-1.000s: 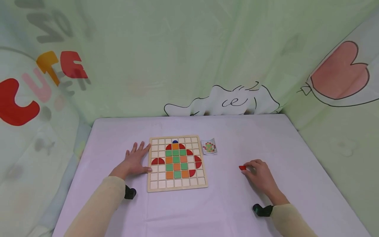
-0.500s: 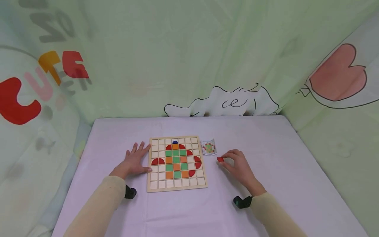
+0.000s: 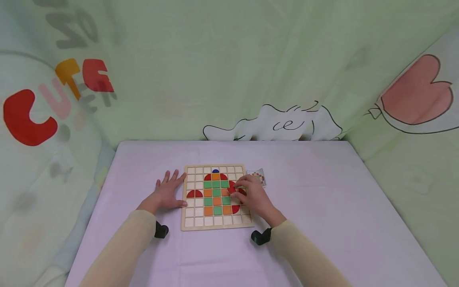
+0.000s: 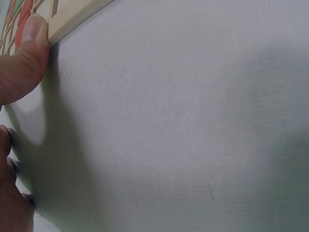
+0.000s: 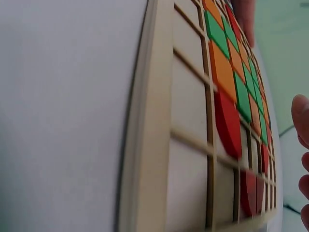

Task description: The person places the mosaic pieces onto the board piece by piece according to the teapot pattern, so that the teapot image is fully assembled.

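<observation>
A wooden grid board (image 3: 201, 229) lies on the table with green and orange squares, red quarter-round pieces and one blue half-round piece (image 3: 215, 171) set in its cells. My left hand (image 3: 165, 195) rests flat with fingers spread, thumb and fingertips at the board's left edge; the thumb (image 4: 30, 46) touches the frame in the left wrist view. Over the right part of the board, my right hand (image 3: 255, 196) pinches a red quarter-round piece (image 3: 231, 190) between thumb and fingers. That hand covers some right-hand cells. In the right wrist view only its fingertips (image 5: 301, 113) show.
A small pattern card (image 3: 259, 174) lies beyond the board's right corner, partly covered by my right hand. Both wrists wear dark camera mounts (image 3: 260, 237). A printed curtain (image 3: 229, 71) hangs behind the table (image 3: 305, 175).
My right hand has carried the red piece leftward from the right side of the table to over the board. The left hand stays at the board's left edge.
</observation>
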The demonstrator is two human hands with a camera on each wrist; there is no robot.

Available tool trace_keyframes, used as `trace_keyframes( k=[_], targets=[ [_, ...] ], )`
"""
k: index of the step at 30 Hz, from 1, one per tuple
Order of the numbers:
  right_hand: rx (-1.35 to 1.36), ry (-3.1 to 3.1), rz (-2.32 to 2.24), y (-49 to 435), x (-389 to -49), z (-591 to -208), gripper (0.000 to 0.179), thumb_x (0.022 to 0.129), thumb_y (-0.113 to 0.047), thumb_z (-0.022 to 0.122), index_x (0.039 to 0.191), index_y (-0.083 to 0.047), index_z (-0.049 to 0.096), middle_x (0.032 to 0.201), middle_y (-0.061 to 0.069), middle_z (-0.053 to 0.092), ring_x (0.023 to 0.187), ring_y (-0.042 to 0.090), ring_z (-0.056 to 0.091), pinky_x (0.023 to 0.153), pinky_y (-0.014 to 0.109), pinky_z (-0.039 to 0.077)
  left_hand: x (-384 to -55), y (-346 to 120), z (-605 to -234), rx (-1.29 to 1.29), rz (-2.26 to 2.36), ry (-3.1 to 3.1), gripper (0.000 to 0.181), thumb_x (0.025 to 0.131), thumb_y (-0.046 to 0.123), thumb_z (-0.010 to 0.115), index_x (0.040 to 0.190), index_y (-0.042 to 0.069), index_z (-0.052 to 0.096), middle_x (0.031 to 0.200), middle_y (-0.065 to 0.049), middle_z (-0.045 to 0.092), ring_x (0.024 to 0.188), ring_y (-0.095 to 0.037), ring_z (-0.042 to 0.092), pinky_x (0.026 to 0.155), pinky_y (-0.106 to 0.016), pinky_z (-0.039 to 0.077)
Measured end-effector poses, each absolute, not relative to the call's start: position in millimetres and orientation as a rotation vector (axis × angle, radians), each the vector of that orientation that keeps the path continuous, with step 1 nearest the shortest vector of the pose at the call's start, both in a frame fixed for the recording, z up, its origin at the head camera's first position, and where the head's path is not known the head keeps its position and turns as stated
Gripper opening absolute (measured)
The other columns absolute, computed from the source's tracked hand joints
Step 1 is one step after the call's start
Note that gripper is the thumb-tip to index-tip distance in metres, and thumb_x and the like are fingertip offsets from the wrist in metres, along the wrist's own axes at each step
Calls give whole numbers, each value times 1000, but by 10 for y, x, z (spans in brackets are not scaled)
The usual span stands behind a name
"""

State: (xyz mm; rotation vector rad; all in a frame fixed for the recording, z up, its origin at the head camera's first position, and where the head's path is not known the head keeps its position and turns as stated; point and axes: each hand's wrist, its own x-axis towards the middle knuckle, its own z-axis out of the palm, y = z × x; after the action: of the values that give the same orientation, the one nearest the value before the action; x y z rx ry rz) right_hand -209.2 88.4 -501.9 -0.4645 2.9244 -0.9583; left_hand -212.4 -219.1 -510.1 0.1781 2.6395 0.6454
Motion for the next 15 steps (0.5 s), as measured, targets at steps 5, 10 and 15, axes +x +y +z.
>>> trace_keyframes(
  k=[5, 10, 15],
  targets=[
    [-642, 2906, -896, 641, -2113, -5040, 26, 85, -23, 84, 103, -6, 79, 116, 10, 65, 116, 30, 54, 99, 44, 54, -2136, -2195, -5093, 179, 629, 2649, 107, 83, 36, 84, 164, 12, 19, 172, -21, 4, 158, -46, -7, 124, -69, 0],
    [-812, 2882, -813, 400, -2115, -5044, 26, 85, -26, 84, 100, -5, 79, 112, 10, 67, 113, 29, 57, 101, 44, 51, -2136, -2201, -5109, 175, 631, 2653, 107, 83, 37, 84, 164, 12, 20, 172, -21, 5, 158, -46, -7, 124, -69, 0],
    [-815, 2844, -737, 176, -2058, -5034, 29, 86, -30, 83, 103, -7, 80, 117, 10, 67, 115, 27, 57, 101, 42, 52, -2134, -2206, -5125, 185, 634, 2651, 106, 83, 36, 84, 164, 13, 20, 172, -21, 5, 158, -47, -6, 123, -70, 1]
  ],
)
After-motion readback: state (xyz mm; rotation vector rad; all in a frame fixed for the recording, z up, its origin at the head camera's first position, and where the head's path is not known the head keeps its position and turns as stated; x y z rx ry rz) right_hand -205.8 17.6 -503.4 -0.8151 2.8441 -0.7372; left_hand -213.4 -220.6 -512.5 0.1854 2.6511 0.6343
